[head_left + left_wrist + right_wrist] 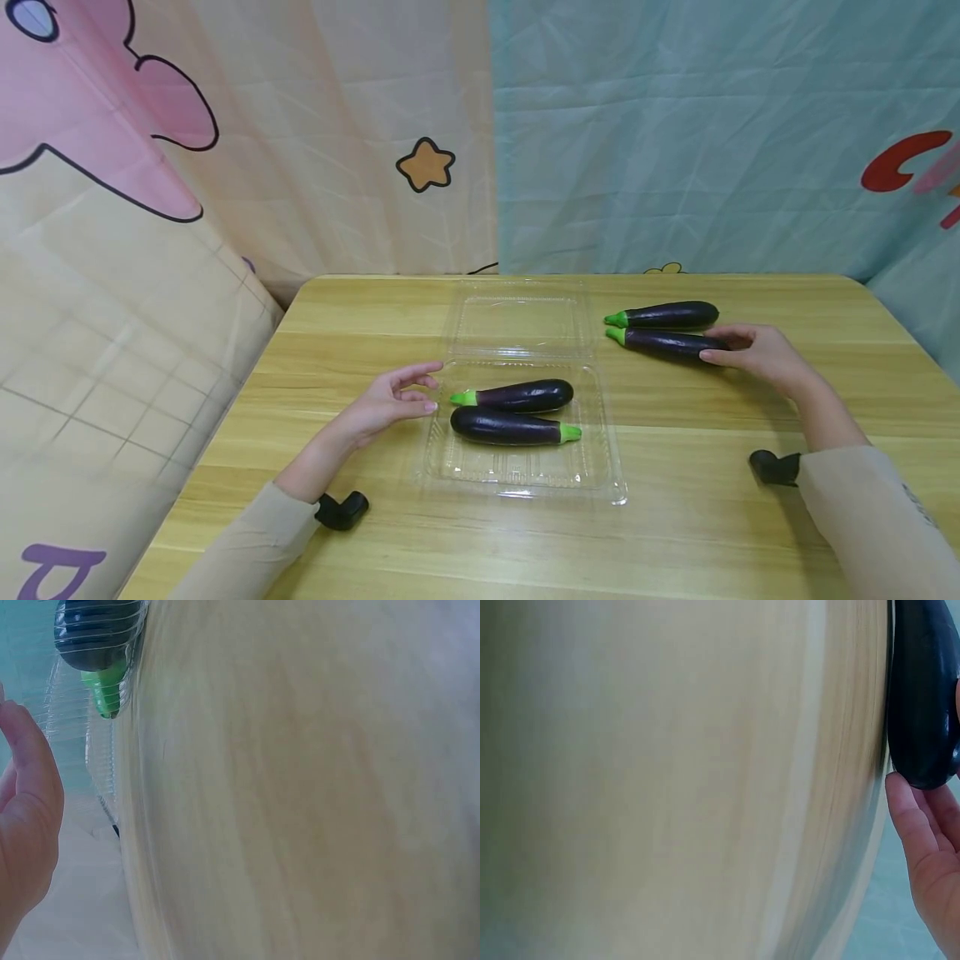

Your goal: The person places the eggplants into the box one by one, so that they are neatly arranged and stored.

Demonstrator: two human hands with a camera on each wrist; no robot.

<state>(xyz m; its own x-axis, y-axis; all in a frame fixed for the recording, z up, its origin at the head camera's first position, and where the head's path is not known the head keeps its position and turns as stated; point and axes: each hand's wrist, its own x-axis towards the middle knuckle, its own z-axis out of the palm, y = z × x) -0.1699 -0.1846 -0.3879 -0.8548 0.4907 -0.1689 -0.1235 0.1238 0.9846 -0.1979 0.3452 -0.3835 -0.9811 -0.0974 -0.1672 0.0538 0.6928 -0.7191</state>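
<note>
At the right of the head view, my right hand (pixel 761 358) pinches the thick end of an eggplant (pixel 667 343) between thumb and fingers; the right wrist view shows that dark end (pixel 922 697) at the fingertips. Just behind it lies another eggplant (pixel 675 315), green stem to the left. My left hand (pixel 386 404) holds nothing, its fingers loosely bent beside the left edge of a clear plastic clamshell box (pixel 525 483). Inside the box are two eggplants, the rear one (pixel 528 396) with its stem left and the front one (pixel 506 427) with its stem right.
The box's clear lid (pixel 521 321) lies folded back flat on the wooden table (pixel 360 325). Printed curtains (pixel 637 150) hang behind the table and along its left side. Black wrist-camera mounts (pixel 342 510) stick out at both sleeves.
</note>
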